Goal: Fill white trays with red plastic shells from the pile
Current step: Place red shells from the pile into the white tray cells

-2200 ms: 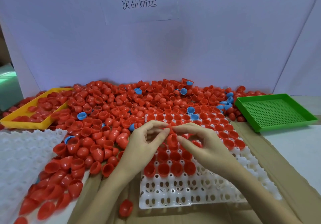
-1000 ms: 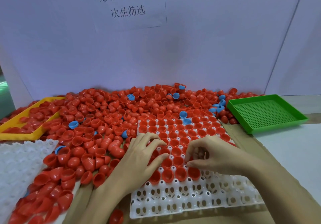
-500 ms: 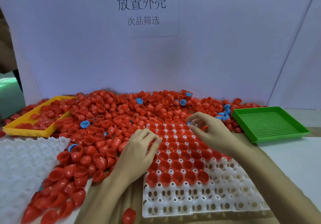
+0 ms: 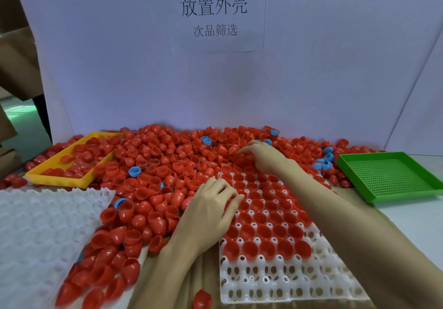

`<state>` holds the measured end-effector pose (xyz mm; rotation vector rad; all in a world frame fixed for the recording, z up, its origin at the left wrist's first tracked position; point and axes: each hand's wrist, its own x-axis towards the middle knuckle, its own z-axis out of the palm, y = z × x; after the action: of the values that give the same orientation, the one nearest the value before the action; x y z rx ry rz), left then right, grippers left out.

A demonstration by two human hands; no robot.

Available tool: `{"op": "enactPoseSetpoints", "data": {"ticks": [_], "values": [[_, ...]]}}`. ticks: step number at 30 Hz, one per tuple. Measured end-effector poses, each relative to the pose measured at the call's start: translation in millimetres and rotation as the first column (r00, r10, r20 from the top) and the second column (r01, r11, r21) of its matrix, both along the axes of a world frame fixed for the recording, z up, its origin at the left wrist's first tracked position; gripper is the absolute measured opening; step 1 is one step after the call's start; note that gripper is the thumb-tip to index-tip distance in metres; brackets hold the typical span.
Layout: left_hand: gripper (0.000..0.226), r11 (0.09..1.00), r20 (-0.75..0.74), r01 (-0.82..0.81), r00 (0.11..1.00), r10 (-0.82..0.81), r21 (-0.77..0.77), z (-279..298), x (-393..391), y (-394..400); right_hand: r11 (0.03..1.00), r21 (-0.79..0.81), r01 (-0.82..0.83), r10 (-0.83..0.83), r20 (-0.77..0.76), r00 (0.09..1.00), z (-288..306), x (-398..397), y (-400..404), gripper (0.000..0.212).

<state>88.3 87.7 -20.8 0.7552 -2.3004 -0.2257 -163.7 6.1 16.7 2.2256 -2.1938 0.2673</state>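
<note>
- From the head camera, the white tray (image 4: 282, 282) lay in front of the person, its far rows filled with red shells and its two nearest rows bare.
- The pile of red shells (image 4: 167, 165) spread behind and to the left of that tray, with a few blue shells (image 4: 134, 171) scattered through it.
- The right hand (image 4: 261, 154) reached past the tray's far edge into the pile, fingers curled down among the shells; I could not tell whether it had hold of one.
- The left hand (image 4: 213, 205) rested at the tray's left edge, fingers bent over the filled cups; what it gripped, if anything, was hidden.
- A second white tray (image 4: 36, 232) sat at the left, partly covered by spilled shells.
- A yellow tray (image 4: 57, 179) holding red shells stood at the far left, and a green tray (image 4: 393, 177) at the right.
- One loose red shell (image 4: 202, 299) lay near the bottom edge, between the forearms.
</note>
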Motion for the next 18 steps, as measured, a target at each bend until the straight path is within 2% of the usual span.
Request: {"op": "enactPoseSetpoints", "data": {"ticks": [3, 7, 9, 12, 15, 18], "values": [[0.032, 1.000, 0.010, -0.007, 1.000, 0.007, -0.007, 0.3, 0.0, -0.7, 0.998, -0.053, -0.019, 0.013, -0.122, 0.992, -1.5, -0.3, -5.7, 0.056], [0.031, 1.000, 0.022, -0.005, 1.000, 0.005, 0.002, -0.7, 1.2, -0.6, 0.991, -0.134, -0.023, 0.002, -0.154, 0.988, -3.3, 0.3, -3.0, 0.027], [0.029, 1.000, 0.028, -0.008, 1.000, 0.008, 0.002, -1.0, 1.8, -1.8, 0.975, -0.223, -0.022, -0.008, -0.133, 0.991, -4.4, -2.4, 2.8, 0.024], [0.028, 1.000, 0.032, -0.018, 0.999, 0.019, -0.010, -1.6, 3.4, -4.2, 0.924, -0.376, -0.067, 0.019, -0.130, 0.991, -4.4, -7.8, 17.8, 0.030], [0.026, 0.999, 0.047, -0.020, 0.999, 0.022, -0.048, -2.2, 4.3, -3.8, 0.904, -0.426, -0.046, 0.059, 0.017, 0.998, -0.2, -10.9, 44.7, 0.033], [0.020, 0.996, 0.030, -0.024, 0.999, 0.027, -0.087, -1.6, 1.7, -1.8, 0.919, -0.393, 0.045, 0.094, 0.327, 0.941, 5.6, -11.1, 83.2, 0.030]]}}
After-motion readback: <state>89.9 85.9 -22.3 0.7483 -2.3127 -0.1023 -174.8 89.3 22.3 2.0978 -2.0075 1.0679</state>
